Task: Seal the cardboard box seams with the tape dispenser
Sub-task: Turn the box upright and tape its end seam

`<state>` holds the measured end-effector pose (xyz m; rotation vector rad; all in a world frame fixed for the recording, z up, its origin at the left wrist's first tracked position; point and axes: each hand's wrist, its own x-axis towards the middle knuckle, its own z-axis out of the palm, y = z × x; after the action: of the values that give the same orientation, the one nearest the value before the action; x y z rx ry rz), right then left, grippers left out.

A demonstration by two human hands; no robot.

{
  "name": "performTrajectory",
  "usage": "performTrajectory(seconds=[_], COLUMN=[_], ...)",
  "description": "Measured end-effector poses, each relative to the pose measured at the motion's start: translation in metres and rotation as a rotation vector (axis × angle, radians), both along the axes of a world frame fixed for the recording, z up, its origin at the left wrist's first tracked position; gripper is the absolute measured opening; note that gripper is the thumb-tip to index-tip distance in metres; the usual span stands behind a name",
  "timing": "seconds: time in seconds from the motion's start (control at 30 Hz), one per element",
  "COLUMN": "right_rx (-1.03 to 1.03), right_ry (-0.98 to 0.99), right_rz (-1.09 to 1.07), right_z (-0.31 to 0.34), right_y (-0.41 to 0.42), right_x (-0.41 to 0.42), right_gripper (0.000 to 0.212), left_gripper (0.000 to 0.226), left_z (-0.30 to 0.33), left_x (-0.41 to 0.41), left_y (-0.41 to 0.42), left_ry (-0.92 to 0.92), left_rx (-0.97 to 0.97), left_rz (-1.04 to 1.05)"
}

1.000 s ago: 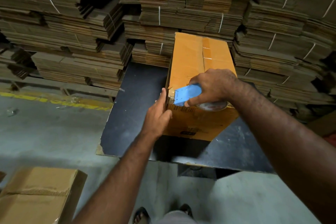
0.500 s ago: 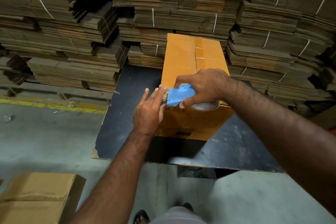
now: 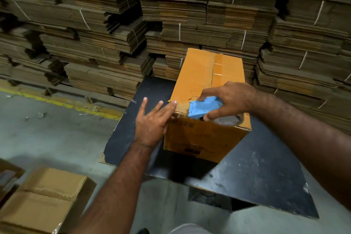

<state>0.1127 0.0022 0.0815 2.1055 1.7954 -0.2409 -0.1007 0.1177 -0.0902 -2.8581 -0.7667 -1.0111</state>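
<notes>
An orange-brown cardboard box [image 3: 197, 74] stands on a black table [image 3: 256, 173], with clear tape running down its top centre seam. My right hand [image 3: 230, 99] grips a blue tape dispenser [image 3: 204, 107] with a roll of clear tape, held at the box's near top edge. My left hand [image 3: 153, 119] lies flat with fingers spread against the box's near left corner, fingertips on the top edge beside the dispenser.
Strapped bundles of flattened cardboard [image 3: 209, 17] are stacked high behind and beside the table. Another brown box [image 3: 43, 201] sits on the concrete floor at the lower left. A yellow line [image 3: 62, 103] is painted on the floor.
My left hand has opened flat and slid up to the box's top left corner. The dispenser has tilted and shifted slightly right along the near edge. The camera has moved closer.
</notes>
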Motion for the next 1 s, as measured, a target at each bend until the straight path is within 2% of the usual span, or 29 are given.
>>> performTrajectory(seconds=[0.27,0.33,0.5,0.73,0.87,1.0], right_rx=[0.005,-0.003,0.002,0.042,0.032,0.011], right_ry=[-0.045,-0.024,-0.024,0.036,0.052,0.025], right_rz=[-0.034,-0.062,-0.080,-0.055,-0.109,-0.107], right_z=[-0.007,-0.008,-0.007,-0.002,-0.001,-0.006], right_y=[0.023,0.022,0.017,0.013,-0.015,-0.005], right_x=[-0.011,-0.010,-0.009,0.005,0.028,0.022], right_gripper=[0.070,0.070,0.069,0.068,0.070,0.069], left_gripper=[0.054,0.051,0.062,0.055,0.055,0.059], left_z=[0.023,0.022,0.013,0.007,0.002,0.003], left_x=[0.006,0.011,0.028,0.026,0.031,0.030], left_y=[-0.002,-0.004,-0.010,0.007,0.010,0.007], left_ry=[0.175,0.128,0.087,0.072,0.053,0.056], left_rx=[-0.036,-0.009,-0.014,0.071,0.047,0.024], left_rz=[0.079,0.061,-0.091,-0.102,-0.107,-0.111])
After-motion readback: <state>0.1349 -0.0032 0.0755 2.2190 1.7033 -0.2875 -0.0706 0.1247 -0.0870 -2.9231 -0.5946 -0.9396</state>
